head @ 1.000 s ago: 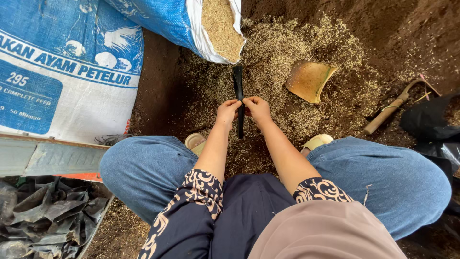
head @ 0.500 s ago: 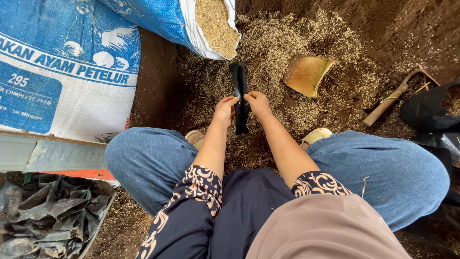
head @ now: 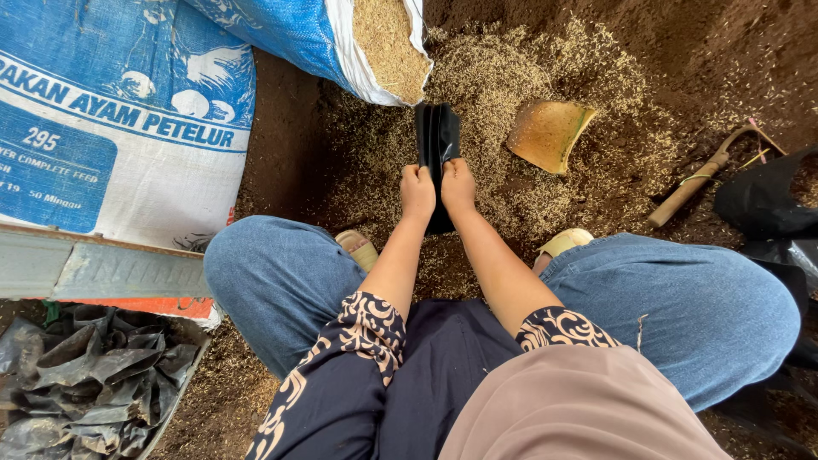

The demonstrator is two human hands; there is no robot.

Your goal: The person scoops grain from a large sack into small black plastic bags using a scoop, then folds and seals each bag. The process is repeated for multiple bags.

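Note:
A flat black plastic planting bag stretches away from me over soil strewn with rice husks. My left hand and my right hand sit side by side, each gripping the bag's near end. A curved yellowish scoop lies on the husks just right of the bag. The open mouth of a blue and white sack, full of husks, rests just beyond the bag.
A large printed feed sack fills the left. A crate of crumpled black bags sits at lower left. A wooden-handled tool and a filled black bag lie at right. My knees in jeans flank the hands.
Both hands have closed tighter around the bag's near end, and the bag now looks slightly wider at its far end. The view has shifted a little.

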